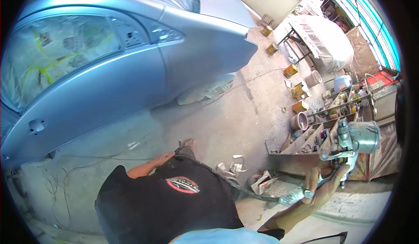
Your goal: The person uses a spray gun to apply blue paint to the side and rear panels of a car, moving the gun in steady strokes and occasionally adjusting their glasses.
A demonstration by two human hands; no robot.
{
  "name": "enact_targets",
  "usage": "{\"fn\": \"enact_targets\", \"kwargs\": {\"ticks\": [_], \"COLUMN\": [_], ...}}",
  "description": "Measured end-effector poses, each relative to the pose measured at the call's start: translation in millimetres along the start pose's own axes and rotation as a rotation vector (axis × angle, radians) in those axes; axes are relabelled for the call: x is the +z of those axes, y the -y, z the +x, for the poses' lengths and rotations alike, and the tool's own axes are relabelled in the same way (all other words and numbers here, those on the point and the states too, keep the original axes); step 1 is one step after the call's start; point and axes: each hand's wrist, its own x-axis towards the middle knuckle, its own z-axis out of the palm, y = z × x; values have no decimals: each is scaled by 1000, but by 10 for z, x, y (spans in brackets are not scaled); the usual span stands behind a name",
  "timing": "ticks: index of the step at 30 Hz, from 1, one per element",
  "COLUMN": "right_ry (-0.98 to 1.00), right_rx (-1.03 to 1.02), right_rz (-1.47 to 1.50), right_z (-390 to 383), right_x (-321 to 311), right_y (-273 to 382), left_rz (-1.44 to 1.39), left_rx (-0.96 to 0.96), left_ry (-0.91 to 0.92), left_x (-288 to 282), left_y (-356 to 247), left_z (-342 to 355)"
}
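Observation:
My right hand (325,184) is wrapped round the handle of a metal spray gun (345,146), raised at the right with its silver cup to the side. A dark air hose (235,186) runs from the gun's wrapped lower end across the front of my black shirt to my left hand (163,159). The left hand is closed on this hose near my waist; its fingers show only in part. Ahead and to the left stands a blue-grey car body (118,82), apart from both hands. Clear film (74,47) with yellow-green tape covers its side window opening.
A metal shelf rack (314,141) with bottles and cans stands close by on the right. Several yellow tins (291,71) line the floor before a plastic-covered object (325,39). Crumpled paper (264,183) lies near my feet. Thin hose loops (65,187) trail along the floor at left.

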Motion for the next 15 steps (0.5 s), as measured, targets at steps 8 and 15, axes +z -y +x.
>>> {"fn": "enact_targets", "kwargs": {"ticks": [8,15], "right_ry": [-149,-90], "right_rx": [-98,-78], "right_rz": [-444,-623], "right_z": [2587,5274], "right_x": [-439,-1091], "right_y": [147,-150], "left_rz": [38,117], "left_rx": [-106,-232], "left_ry": [-266,-385], "left_x": [-390,-107], "left_y": [-704,-1328], "left_z": [30,-27]}}
